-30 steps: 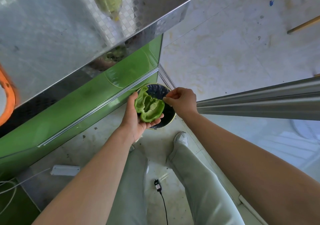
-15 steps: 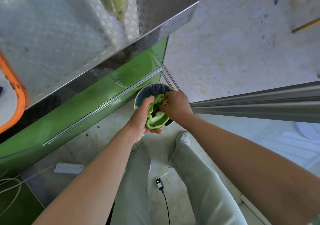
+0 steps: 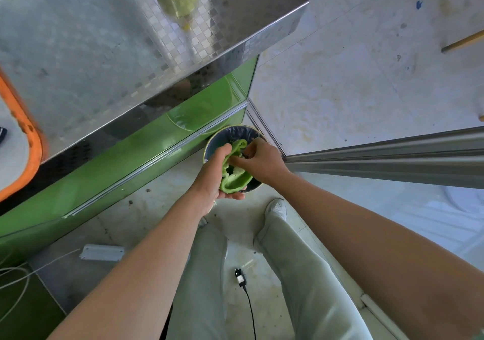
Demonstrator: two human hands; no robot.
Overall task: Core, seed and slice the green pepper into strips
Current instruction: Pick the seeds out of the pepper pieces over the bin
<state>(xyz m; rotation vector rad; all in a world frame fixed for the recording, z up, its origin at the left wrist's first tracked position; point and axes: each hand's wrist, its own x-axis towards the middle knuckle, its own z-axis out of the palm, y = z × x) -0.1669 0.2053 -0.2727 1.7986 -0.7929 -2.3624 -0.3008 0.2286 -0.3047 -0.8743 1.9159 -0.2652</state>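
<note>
Over bin [image 3: 209, 144]: left hand [image 3: 212, 176] grips pepper half [image 3: 231, 182]; right hand [image 3: 262, 160] fingers inside, grasp unclear.

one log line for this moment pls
step: seeding | left hand: holds green pepper half over bin | right hand: fingers curled into its pale core | strips: none in view

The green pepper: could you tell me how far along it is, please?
Done: the green pepper is cut open. In hand: the left hand holds it over the dark-lined round bin while the right hand picks at its pale core. Remaining: slicing; no strips visible.
</note>
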